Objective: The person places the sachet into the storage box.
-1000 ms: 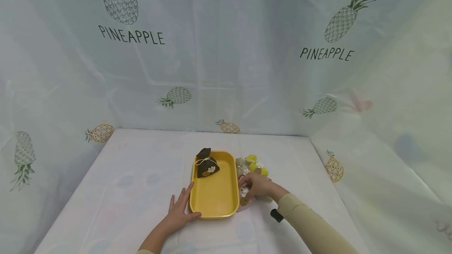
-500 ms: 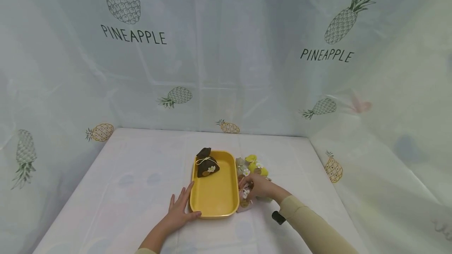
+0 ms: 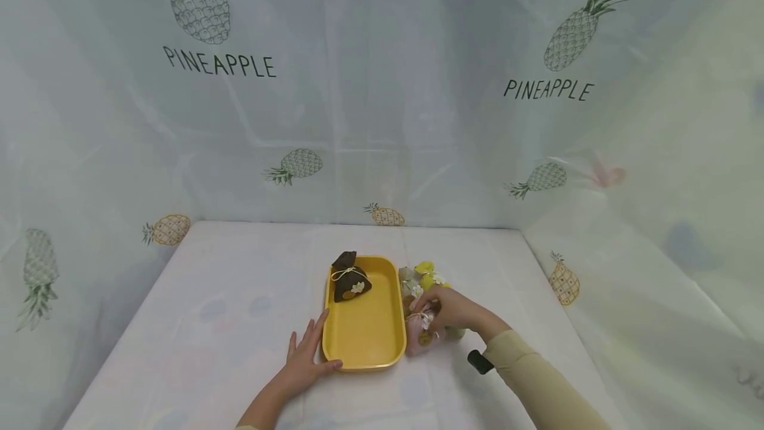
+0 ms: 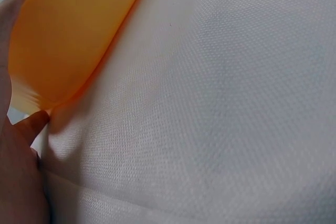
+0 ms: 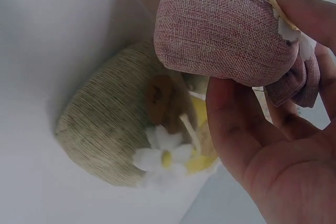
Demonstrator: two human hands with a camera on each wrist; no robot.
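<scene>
Pouch (image 3: 350, 282) in tray (image 3: 364, 334), pouches (image 3: 425, 279) right.

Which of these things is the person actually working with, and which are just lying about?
In use:
- pink pouch, pinched by the right hand
- yellow tray, steadied by the left hand
- brown pouch, already in the tray

Lying about:
- beige pouch with a white flower
- yellow pouch and grey pouch beside the tray
- pineapple-print cloth behind
</scene>
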